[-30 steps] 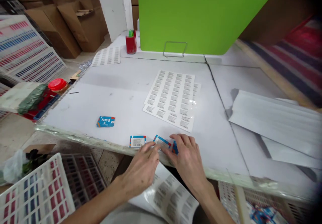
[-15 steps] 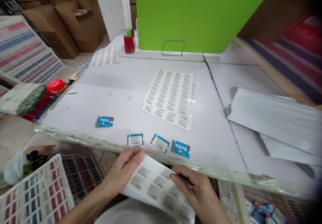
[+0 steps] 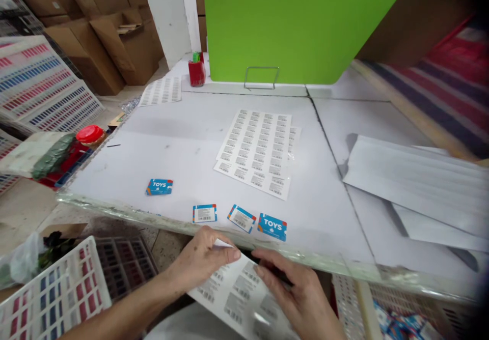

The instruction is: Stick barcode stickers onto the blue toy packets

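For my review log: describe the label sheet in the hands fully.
The label sheet is white and paper-like, with rows of grey barcode labels. It slants below the table edge, lower end out of frame. The left hand holds its upper edge, thumb on top; the right hand touches its right side.

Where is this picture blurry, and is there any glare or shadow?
In the head view, the striped cloth is blurred and the top-right corner goes dark; also in the head view, pale glare marks the near sheet, grey shadow edges the white stack, and the rightmost card's "TOYS" reads clearly.
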A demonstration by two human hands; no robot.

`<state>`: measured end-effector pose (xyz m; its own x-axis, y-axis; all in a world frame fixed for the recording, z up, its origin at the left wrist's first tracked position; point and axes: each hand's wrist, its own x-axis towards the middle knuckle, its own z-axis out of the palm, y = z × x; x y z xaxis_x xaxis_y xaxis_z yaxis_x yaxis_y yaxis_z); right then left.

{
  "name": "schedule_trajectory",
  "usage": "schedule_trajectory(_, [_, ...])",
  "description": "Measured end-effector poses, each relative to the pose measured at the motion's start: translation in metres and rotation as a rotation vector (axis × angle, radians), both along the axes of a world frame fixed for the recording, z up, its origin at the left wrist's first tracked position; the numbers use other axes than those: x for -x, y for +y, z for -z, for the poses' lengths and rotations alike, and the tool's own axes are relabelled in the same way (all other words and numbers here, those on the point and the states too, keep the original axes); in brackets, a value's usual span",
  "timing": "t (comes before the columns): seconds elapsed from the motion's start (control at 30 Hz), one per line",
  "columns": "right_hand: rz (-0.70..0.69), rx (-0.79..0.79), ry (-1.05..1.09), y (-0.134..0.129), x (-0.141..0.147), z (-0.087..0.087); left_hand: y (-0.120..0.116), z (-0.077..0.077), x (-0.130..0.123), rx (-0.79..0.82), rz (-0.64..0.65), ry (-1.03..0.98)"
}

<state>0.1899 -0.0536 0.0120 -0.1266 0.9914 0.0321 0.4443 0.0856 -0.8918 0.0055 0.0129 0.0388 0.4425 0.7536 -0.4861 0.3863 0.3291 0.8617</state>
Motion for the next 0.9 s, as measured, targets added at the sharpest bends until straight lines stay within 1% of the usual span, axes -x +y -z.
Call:
schedule_trajectory(0.07, [0.042,-0.077,0.020,0.000,0.003,0.001,-0.002,0.000,-0.003,-0.103,0.027,0.003])
schedule_trajectory(0.13, [0.043,-0.138,0.032,0.000,0.007,0.001,-0.004,-0.001,-0.005,-0.185,0.035,0.008])
schedule_trajectory(0.23, [0.021,-0.200,0.013,0.001,0.010,0.005,-0.005,-0.003,-0.008,-0.246,0.055,0.018])
schedule_trajectory(0.3, [0.038,-0.274,-0.027,0.000,0.012,0.010,-0.007,-0.003,-0.009,-0.257,0.044,0.040])
schedule_trajectory(0.43, [0.098,-0.450,-0.129,-0.003,0.014,0.018,-0.009,0.003,-0.009,-0.256,-0.066,0.111])
schedule_trajectory(0.53, [0.057,-0.484,-0.163,-0.006,0.014,0.016,-0.011,0.010,-0.008,-0.247,-0.085,0.106])
schedule_trajectory(0.63, [0.120,-0.492,-0.203,-0.009,0.011,0.016,-0.012,0.013,-0.007,-0.242,-0.157,0.083])
schedule_trajectory(0.73, [0.156,-0.476,-0.277,-0.012,0.005,0.028,-0.015,0.015,-0.007,-0.182,-0.194,0.052])
schedule_trajectory(0.83, [0.111,-0.521,-0.346,-0.016,0.000,0.043,-0.016,0.017,-0.006,-0.118,-0.234,0.088])
schedule_trajectory(0.9, [0.090,-0.572,-0.362,-0.019,-0.001,0.045,-0.016,0.020,-0.005,-0.094,-0.252,0.129])
